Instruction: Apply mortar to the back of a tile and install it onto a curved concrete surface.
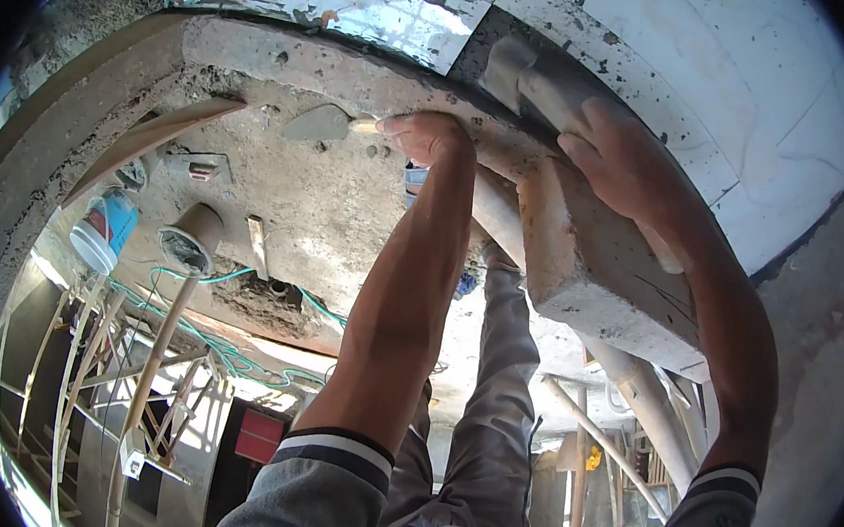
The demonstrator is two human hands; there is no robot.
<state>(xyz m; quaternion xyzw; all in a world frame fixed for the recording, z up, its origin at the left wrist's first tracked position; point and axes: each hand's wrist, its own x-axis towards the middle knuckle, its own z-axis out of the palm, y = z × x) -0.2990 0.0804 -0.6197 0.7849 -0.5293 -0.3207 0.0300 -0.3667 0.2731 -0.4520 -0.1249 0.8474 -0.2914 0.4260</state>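
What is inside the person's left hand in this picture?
The left hand holds a trowel. Its grey blade and the front part of its light handle can be seen; the rest of the handle is covered by the hand.

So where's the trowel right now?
In the head view, the trowel is left of centre, near the top: the left hand grips its handle, and it shows just below the curved concrete edge.

Room lies open above the pale tiles (767, 103), right of the right hand (620, 160); between the forearms (394, 301), a concrete block (608, 255) juts into the gap; ahead of the left hand (425, 136), the concrete ledge (309, 63) bars the way, and leftward a trowel (318, 124) sticks out
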